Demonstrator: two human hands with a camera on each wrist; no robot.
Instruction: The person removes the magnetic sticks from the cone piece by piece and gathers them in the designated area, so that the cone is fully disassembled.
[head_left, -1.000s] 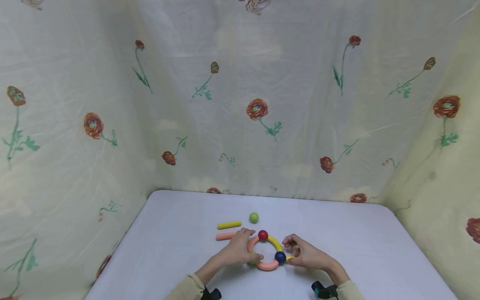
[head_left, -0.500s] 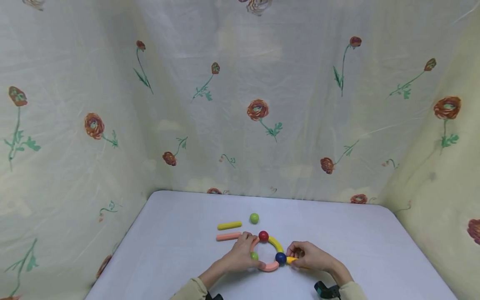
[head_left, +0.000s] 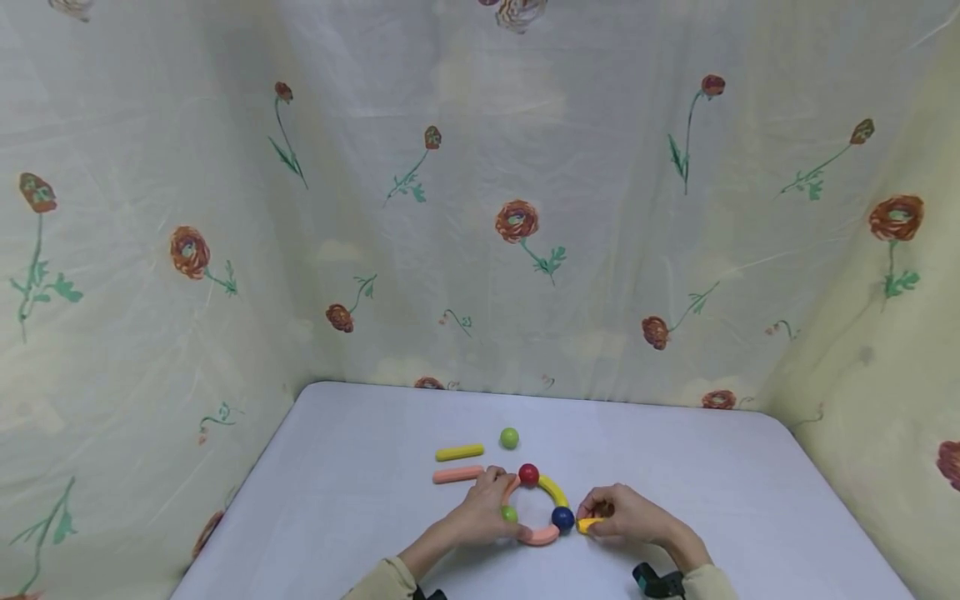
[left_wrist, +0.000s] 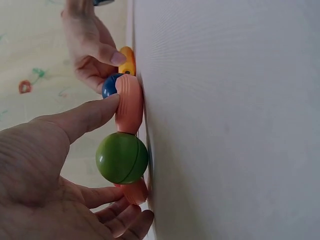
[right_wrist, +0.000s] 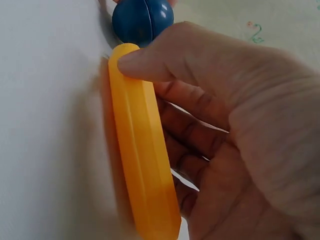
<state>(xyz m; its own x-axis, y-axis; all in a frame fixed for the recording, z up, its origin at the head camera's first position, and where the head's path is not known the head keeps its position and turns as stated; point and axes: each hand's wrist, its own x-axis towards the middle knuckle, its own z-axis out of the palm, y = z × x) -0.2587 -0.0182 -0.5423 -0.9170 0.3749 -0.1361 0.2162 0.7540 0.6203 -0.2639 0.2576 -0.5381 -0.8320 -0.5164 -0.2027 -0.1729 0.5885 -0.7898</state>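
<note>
A ring of curved rods joined by balls lies on the white table. It has a red ball point(head_left: 528, 475), a blue ball point(head_left: 562, 519), a green ball point(left_wrist: 122, 158), a yellow curved rod point(head_left: 553, 490) and two pink ones. My left hand point(head_left: 480, 510) grips the ring's left side, its thumb on the near pink curved rod point(left_wrist: 129, 102) and its fingers at the far one, spanning the green ball. On the right, my right hand point(head_left: 632, 514) pinches an orange-yellow straight rod point(right_wrist: 142, 145) near one end, that end close beside the blue ball.
Behind my left hand lie a straight yellow rod point(head_left: 460, 452) and a straight pink rod point(head_left: 458, 474). A loose green ball point(head_left: 509, 437) sits beyond the ring. Flowered curtains point(head_left: 450, 208) surround the white table point(head_left: 360, 442) at the back and sides.
My right hand has shifted slightly right, its grip on the orange-yellow rod changing and the rod's end now a little off the blue ball. My left thumb has uncovered the ring's green ball.
</note>
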